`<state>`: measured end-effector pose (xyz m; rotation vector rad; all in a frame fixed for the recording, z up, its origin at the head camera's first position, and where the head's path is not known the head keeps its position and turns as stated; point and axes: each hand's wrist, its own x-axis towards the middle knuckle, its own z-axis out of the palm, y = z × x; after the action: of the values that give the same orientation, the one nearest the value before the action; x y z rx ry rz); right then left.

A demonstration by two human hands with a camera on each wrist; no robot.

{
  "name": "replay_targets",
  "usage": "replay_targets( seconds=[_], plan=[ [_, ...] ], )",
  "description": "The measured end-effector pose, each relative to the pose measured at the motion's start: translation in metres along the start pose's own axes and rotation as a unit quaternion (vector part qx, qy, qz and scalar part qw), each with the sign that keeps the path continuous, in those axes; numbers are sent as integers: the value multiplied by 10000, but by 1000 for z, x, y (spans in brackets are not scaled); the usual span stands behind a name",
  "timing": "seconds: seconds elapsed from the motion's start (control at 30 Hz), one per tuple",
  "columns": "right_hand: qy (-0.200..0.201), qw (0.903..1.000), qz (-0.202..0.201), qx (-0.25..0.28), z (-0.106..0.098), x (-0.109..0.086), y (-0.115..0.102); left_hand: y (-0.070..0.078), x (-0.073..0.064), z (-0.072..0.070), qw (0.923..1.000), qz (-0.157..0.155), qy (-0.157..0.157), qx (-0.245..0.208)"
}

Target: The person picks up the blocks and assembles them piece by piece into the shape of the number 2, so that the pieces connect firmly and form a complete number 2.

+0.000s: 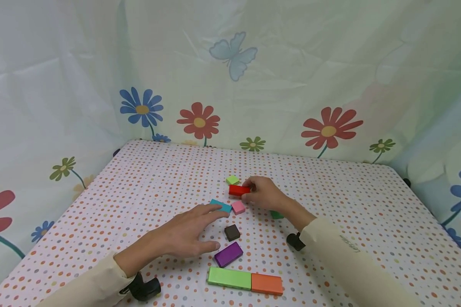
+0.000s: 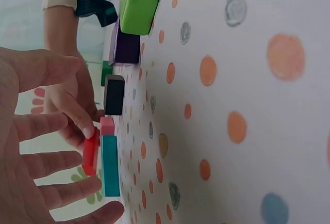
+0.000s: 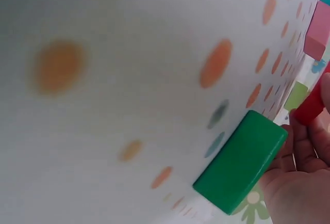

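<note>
Your right hand (image 1: 266,194) pinches the red block (image 1: 238,190) by one end between its fingertips, so a weak hold may let it tilt onto the pink block (image 1: 238,207) near them, while your left hand (image 1: 188,230), fingers spread, could push the blue block (image 1: 226,207) beside its fingertips.
</note>
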<state>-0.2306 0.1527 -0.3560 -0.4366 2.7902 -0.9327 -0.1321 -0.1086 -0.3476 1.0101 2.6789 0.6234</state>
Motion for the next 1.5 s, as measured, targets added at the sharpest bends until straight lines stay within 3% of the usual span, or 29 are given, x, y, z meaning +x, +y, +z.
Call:
replay_targets(
  seconds=[0.27,0.53,0.9,1.5],
  plan=[
    [241,9990,-65,382,-1,-12,4,0,-1,0,10000,-28,0,-1],
    [124,9978,-166,624,-2,-24,6,0,-1,2,10000,-50,-1,17],
    [-56,9984,-362,441,-5,-40,7,1,-2,3,9999,-101,-1,-30],
    [-578,9913,-1172,135,-3,-70,14,-1,-2,6,9999,57,82,-17]
  ],
)
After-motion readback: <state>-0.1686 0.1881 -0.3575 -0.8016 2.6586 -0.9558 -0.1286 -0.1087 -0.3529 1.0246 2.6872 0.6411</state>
